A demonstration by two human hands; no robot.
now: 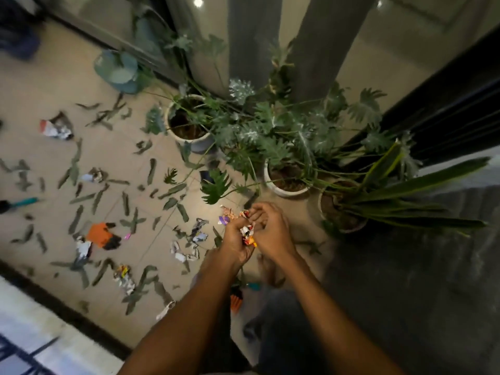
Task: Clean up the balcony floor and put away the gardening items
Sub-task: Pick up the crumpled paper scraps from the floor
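My left hand (234, 240) grips a wad of crumpled colourful paper scraps (247, 232) above the tiled balcony floor (48, 85). My right hand (270, 228) is pressed against the same wad, fingers curled over it. Both hands hover in front of the potted plants. More crumpled paper (56, 129) lies at the left, another bit of paper (198, 234) sits just left of my hands, and an orange piece (101, 234) lies further left. Cut green leaves (124, 204) are strewn over the tiles.
Three white pots with leafy plants (189, 125), (286, 182), (343, 215) stand by the glass door. A teal watering can (119, 70) sits at the back. A teal-handled tool (19, 204) lies at the left edge, orange-handled shears (236, 301) below my forearms.
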